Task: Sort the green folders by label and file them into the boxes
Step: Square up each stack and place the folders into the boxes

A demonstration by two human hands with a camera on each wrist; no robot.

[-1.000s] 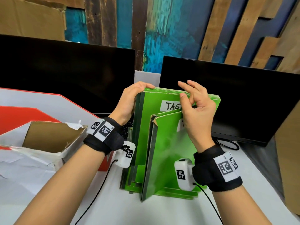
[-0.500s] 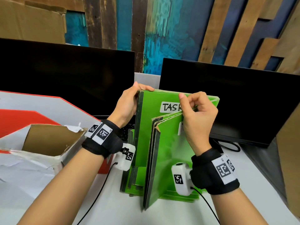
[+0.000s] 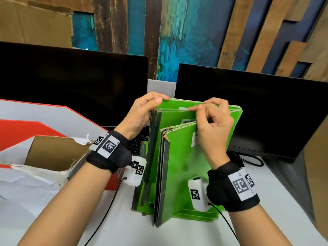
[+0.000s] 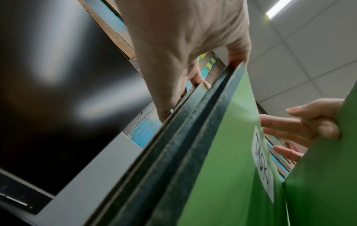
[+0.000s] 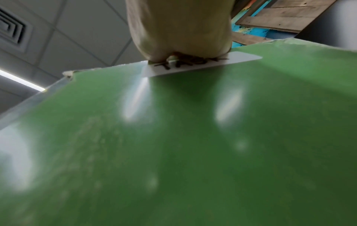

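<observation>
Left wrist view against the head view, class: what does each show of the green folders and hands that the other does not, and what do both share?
Only the left wrist view shows a white label reading TASK in full and the ceiling. Only the head view shows the torn cardboard box, both wristbands and the folders' feet on the desk. Both show the left hand gripping the upright green folders and the right hand at their tops.
</observation>
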